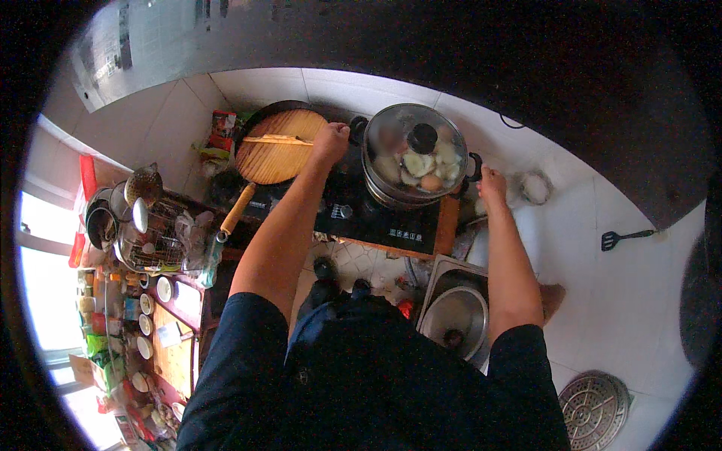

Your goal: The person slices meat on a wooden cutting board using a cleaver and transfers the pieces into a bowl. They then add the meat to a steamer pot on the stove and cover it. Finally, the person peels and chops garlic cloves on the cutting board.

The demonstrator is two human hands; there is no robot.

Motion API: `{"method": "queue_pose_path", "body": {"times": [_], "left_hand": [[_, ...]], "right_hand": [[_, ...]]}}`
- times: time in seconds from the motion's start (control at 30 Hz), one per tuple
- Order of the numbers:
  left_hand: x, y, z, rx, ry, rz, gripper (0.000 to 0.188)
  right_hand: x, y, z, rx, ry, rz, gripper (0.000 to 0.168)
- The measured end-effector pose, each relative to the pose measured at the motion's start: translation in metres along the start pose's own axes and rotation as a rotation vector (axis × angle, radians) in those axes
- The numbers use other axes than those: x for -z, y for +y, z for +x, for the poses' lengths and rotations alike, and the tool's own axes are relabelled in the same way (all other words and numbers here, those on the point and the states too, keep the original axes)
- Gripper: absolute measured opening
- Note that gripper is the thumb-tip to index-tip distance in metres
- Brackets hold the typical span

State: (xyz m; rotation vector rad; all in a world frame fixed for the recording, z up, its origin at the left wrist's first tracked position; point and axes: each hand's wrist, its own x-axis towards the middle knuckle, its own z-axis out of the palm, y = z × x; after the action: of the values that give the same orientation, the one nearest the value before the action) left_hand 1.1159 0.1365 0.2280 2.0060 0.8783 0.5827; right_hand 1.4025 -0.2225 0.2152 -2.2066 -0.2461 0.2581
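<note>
A steamer pot with a glass lid (395, 175) stands on the right side of a black gas stove (366, 222); an egg and pale sliced pieces show through the glass. My left hand (331, 141) is curled near the pot's left handle (357, 130), over the edge of a wooden lid (276, 155) that covers a wok; whether it grips anything is unclear. Beside the right handle (474, 167), my right hand (491, 183) has its fingers bent, and contact with the handle cannot be told.
The wok's wooden handle (237, 212) points towards me. A metal basin (456, 321) sits in the sink at the right. Ladles and a wire rack (161, 248) are at the left, above a cutting board with a cleaver (172, 334). A dark range hood (395, 45) overhangs the stove.
</note>
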Motion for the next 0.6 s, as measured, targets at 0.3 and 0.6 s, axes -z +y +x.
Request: {"method": "queue_pose_path", "body": {"times": [0.3,0.6], "left_hand": [[-0.016,-0.043,0.016,0.108,-0.095,-0.362,0.038],[0.045,0.015,0.026,0.069,-0.069,-0.19,0.046]], "right_hand": [[-0.023,-0.031,-0.023,-0.189,-0.088,0.302,0.034],[0.006,-0.073,-0.017,-0.082,-0.164,0.379,0.029]]}}
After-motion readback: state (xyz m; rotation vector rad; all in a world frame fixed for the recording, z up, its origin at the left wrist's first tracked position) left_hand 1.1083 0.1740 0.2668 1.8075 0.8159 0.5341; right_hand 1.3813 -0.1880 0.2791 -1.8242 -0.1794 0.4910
